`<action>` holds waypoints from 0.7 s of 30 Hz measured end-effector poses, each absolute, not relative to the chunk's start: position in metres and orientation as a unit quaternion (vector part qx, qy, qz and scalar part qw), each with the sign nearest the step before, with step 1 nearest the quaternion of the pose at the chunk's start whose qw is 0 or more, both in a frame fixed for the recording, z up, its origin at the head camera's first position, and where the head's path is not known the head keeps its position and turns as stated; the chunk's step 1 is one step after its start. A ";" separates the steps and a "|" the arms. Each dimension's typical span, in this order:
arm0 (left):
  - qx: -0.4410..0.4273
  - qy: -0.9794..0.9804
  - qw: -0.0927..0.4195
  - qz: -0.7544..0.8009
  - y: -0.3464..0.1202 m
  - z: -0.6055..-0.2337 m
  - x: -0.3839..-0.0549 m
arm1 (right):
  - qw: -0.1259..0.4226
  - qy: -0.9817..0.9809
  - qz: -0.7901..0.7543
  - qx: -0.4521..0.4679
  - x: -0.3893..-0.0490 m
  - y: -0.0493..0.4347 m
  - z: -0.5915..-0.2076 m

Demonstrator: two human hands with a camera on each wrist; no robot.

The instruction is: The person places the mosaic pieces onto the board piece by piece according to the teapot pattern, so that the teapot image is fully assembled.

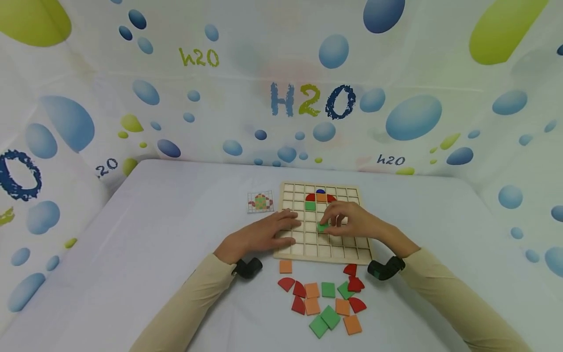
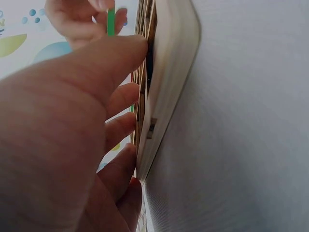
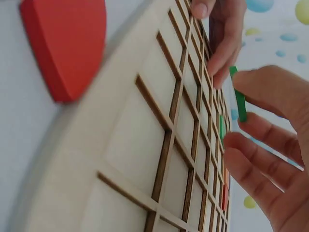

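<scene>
A wooden grid board [image 1: 296,250] lies on the white table. Toward its far side sit a blue piece [image 1: 320,191], an orange square [image 1: 321,197] with red quarter-round pieces beside it, and a green square [image 1: 310,206] below. My right hand [image 1: 349,220] pinches another green square [image 1: 322,227] between thumb and fingertips; the right wrist view shows this square [image 3: 239,94] edge-on, raised off the grid. My left hand [image 1: 268,231] rests on the board's left side, fingers spread and relaxed, and its thumb [image 2: 120,53] touches the rim in the left wrist view.
A small pattern card [image 1: 260,202] lies left of the board. In front of the board are scattered loose orange squares [image 1: 285,266], green squares [image 1: 328,289] and red quarter-round pieces [image 1: 286,284], some overlapping. A printed sheet [image 1: 246,122] stands behind the table.
</scene>
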State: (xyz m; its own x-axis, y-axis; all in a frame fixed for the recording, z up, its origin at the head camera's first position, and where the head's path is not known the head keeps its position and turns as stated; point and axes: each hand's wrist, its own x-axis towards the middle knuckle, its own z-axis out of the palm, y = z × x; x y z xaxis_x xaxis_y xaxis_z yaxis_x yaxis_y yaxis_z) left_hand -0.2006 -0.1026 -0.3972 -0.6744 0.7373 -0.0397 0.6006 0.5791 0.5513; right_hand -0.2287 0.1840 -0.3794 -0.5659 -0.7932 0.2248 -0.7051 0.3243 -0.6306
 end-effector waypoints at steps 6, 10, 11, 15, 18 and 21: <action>0.382 0.876 0.134 0.261 -0.104 -0.396 -0.202 | 0.033 0.821 -0.357 -0.444 -0.240 0.183 -0.381; 0.383 0.875 0.137 0.262 -0.104 -0.397 -0.201 | 0.022 0.834 -0.354 -0.424 -0.244 0.183 -0.383; 0.383 0.875 0.137 0.262 -0.103 -0.397 -0.201 | 0.020 0.839 -0.350 -0.416 -0.246 0.183 -0.384; 0.384 0.875 0.138 0.260 -0.104 -0.398 -0.200 | 0.010 0.850 -0.343 -0.399 -0.251 0.184 -0.389; 0.384 0.876 0.136 0.259 -0.104 -0.397 -0.199 | 0.003 0.854 -0.344 -0.391 -0.254 0.183 -0.390; 0.381 0.878 0.134 0.258 -0.104 -0.397 -0.199 | -0.002 0.858 -0.341 -0.383 -0.256 0.180 -0.390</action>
